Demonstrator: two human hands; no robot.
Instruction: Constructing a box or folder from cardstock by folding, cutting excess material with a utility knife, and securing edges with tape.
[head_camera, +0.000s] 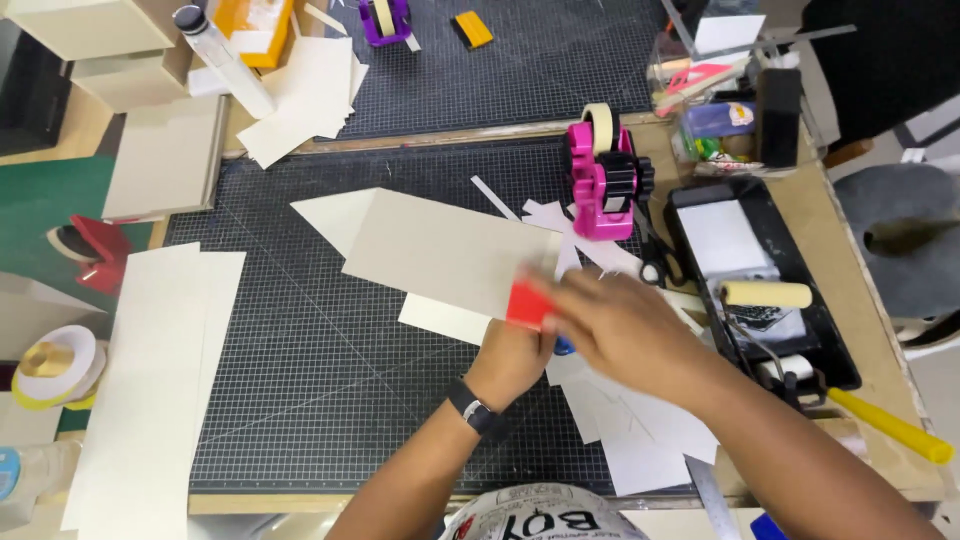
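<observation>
Gridded cutting mat (330, 380) w/ card sheets (445, 250), pink tape dispenser (600, 180), workbench cluttered.

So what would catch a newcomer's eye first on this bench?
Probably the bright pink tape dispenser standing at the cutting mat's far edge, then the small red block held at mid-mat, where the left hand and right hand meet. Beside them lies a large grey cardboard sheet.

Both hands meeting over grey card (450, 252) on cutting mat (320, 390), red block (527, 303) at right hand (620, 325)
</observation>
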